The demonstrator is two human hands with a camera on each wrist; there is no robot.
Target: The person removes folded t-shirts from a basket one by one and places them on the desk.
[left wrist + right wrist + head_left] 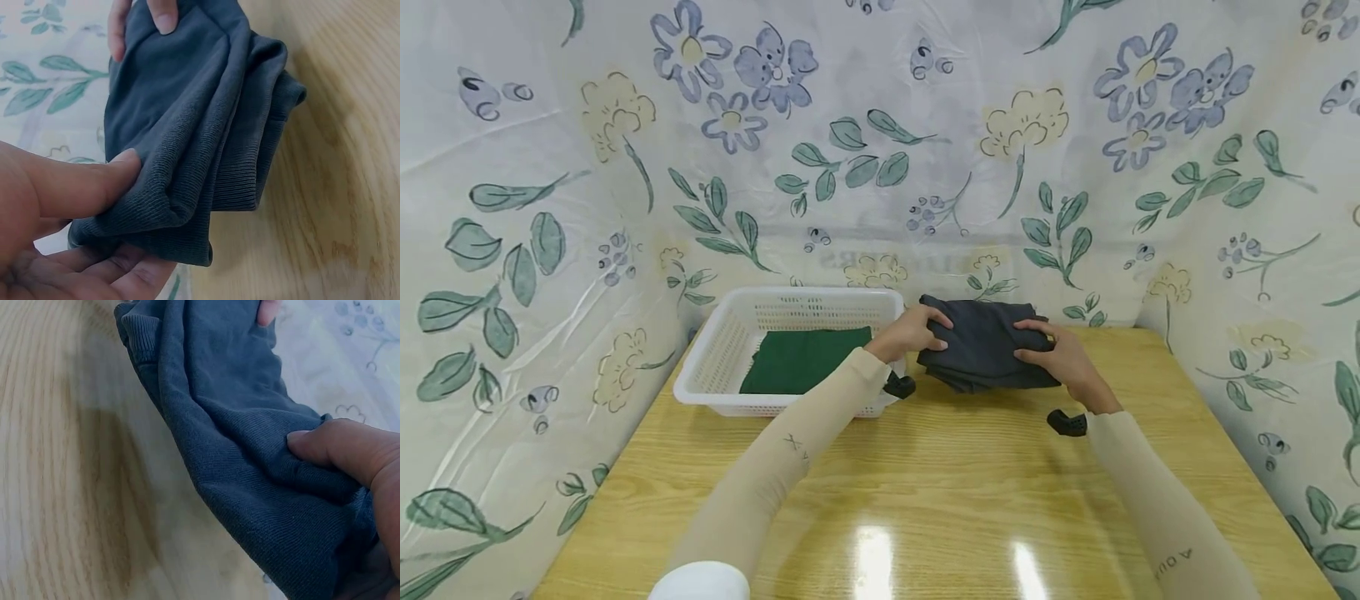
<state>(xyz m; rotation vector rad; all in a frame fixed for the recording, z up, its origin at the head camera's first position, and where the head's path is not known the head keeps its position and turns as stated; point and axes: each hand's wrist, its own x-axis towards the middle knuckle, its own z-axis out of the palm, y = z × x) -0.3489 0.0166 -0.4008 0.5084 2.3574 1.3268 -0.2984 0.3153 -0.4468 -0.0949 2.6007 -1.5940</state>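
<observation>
A folded dark grey garment (981,346) with ribbed edges is held between both hands over the back of the table. My left hand (908,331) grips its left end; in the left wrist view the thumb (94,184) lies on top and the fingers are underneath. At the other end my right hand (1063,357) pinches the fabric, the thumb (337,447) pressing into a fold in the right wrist view. Several layers of the garment (187,125) hang loosely at the side facing me. The right hand's fingers are mostly hidden beneath the cloth.
Left of the garment stands a white plastic basket (703,367) with perforated walls, holding a folded dark green cloth (805,360). The wooden table (940,475) meets a floral-patterned curtain (865,217) at the back and sides. My left forearm crosses the basket's front right corner.
</observation>
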